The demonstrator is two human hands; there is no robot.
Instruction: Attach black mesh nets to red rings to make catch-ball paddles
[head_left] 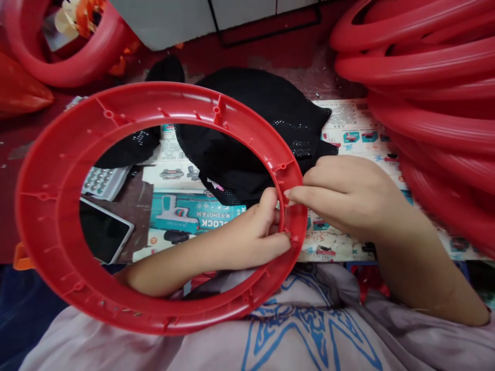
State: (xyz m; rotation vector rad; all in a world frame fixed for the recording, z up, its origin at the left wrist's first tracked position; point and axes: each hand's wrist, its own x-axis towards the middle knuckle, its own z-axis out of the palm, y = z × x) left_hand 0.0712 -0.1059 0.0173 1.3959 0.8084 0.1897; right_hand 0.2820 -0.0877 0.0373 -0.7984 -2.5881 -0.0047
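Note:
A large red plastic ring (42,216), its ribbed hollow side with small screw posts facing me, is tilted over my lap. My left hand (266,232) reaches through the ring's opening and is closed around its right side, thumb and fingers on the rim. My right hand (340,193) comes from the right with fingers curled. Its fingertips are pressed together in the ring's channel at the right side; whatever they may pinch is too small to make out. Behind the ring lies black mesh fabric (247,98).
A stack of red rings (425,67) rises at the right. Another red ring (77,67) lies at the upper left. Through the opening show a phone (104,229) and a grey calculator-like device (106,183). Printed cardboard (181,214) covers part of the red table (301,67).

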